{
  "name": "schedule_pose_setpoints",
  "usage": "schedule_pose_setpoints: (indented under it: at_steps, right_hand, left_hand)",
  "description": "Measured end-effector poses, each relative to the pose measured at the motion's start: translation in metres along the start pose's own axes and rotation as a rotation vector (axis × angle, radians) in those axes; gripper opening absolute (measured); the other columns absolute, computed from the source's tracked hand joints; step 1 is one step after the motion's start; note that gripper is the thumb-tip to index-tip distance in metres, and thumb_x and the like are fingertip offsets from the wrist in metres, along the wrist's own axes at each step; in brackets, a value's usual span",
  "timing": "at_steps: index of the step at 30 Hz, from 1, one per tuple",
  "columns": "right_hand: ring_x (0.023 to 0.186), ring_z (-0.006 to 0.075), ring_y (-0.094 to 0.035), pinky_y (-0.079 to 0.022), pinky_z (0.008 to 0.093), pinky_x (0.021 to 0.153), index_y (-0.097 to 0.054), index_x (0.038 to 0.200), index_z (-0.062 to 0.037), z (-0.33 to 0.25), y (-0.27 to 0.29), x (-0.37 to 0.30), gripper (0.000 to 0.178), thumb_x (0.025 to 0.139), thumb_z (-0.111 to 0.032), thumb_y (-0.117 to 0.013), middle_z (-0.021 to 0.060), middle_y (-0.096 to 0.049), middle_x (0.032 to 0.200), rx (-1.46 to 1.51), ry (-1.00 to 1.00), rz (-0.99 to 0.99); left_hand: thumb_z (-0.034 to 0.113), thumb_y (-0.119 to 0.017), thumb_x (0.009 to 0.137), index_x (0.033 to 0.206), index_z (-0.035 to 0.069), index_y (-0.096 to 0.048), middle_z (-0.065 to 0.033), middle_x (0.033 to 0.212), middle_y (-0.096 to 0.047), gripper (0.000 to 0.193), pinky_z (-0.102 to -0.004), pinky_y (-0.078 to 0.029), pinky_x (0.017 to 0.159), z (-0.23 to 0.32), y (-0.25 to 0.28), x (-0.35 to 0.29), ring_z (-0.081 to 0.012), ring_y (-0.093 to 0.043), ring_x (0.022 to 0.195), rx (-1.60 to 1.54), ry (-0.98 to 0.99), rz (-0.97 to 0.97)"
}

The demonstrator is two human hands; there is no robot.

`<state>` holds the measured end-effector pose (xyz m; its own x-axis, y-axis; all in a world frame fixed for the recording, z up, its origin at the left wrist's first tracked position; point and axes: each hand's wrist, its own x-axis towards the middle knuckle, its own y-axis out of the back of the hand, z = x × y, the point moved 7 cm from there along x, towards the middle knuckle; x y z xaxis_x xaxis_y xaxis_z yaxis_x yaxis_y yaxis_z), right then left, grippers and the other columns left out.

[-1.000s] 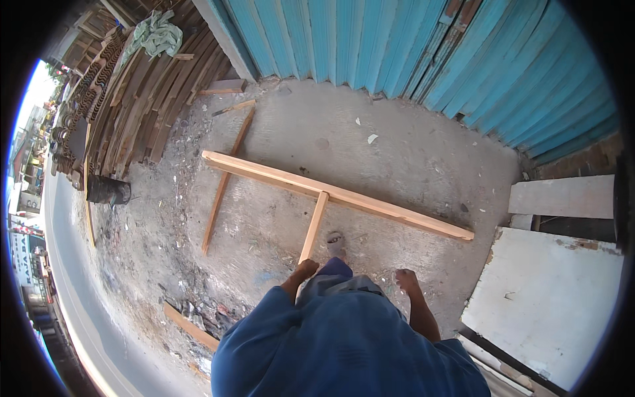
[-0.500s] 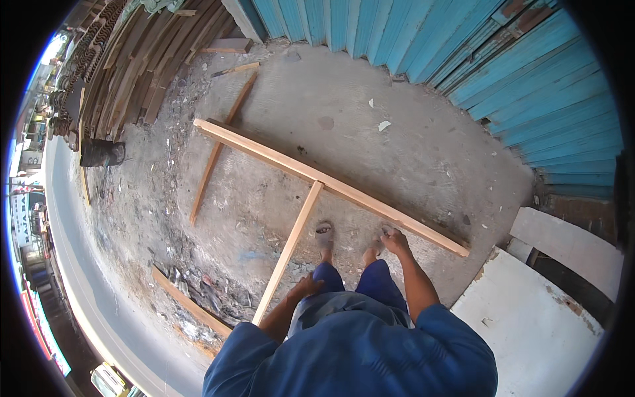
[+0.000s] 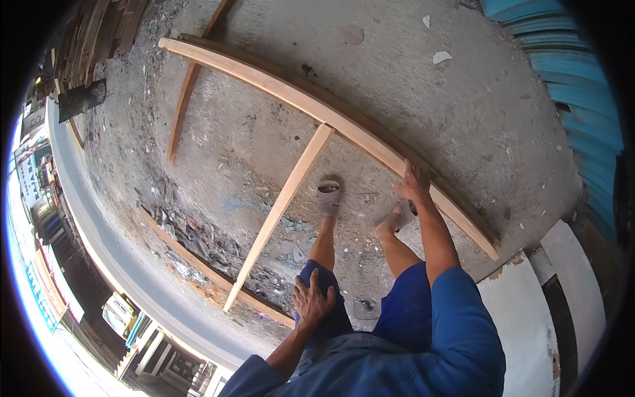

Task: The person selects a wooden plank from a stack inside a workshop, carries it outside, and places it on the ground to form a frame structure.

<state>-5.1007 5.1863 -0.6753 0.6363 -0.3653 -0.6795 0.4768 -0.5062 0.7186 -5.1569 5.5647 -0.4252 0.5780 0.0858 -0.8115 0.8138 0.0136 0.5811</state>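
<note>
A long, pale wooden beam [image 3: 278, 89] lies slantwise on the ground ahead of me, with a second board [image 3: 456, 193] along its far side. Near its right part, my right hand [image 3: 415, 182] grips the beam, fingers over its top edge. My left hand [image 3: 313, 299] rests on my left knee with its fingers spread, holding nothing. A narrower wooden batten [image 3: 281, 212] meets the long beam near its middle and slants back toward my left side. My sandalled feet stand on the near side of the beam, right of the batten.
A thin board [image 3: 182, 112] passes under the beam's left end. Another board [image 3: 205, 271] lies by rubble at left, near the road [image 3: 119, 245]. Stacked planks [image 3: 99, 33] stand far left. White panels [image 3: 519, 324] are at right, blue corrugated metal [image 3: 572, 86] far right.
I have bent lower, bringing the beam closer in view. My right hand has moved forward onto the beam. My left hand now lies spread on my knee.
</note>
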Motion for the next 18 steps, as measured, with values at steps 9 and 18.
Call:
schedule_pose_setpoints:
  at_steps: [9,18]
  right_hand:
    - [0.117,0.0381,-0.054,-0.044,0.0466,0.097,-0.047,0.131,-0.0064,0.015,-0.046,0.057,0.057,0.079,-0.018,-0.068,0.0195,-0.058,0.123,0.068,-0.09,-0.057]
    - [0.107,0.0432,-0.059,-0.049,0.049,0.09,-0.057,0.115,-0.0048,0.0,0.06,-0.012,0.049,0.071,-0.021,-0.07,0.0255,-0.062,0.112,0.085,0.038,-0.122]
  left_hand:
    - [0.04,-0.06,0.079,0.142,0.016,-0.036,-0.0378,0.142,-0.025,0.072,-0.0606,-0.024,0.106,0.005,0.006,0.016,-0.0553,-0.03,0.127,0.017,0.011,0.031]
    - [0.039,-0.058,0.079,0.139,0.016,-0.041,-0.0343,0.136,-0.035,0.067,-0.0571,-0.031,0.102,-0.002,0.0,0.008,-0.0514,-0.038,0.123,0.002,-0.021,0.072]
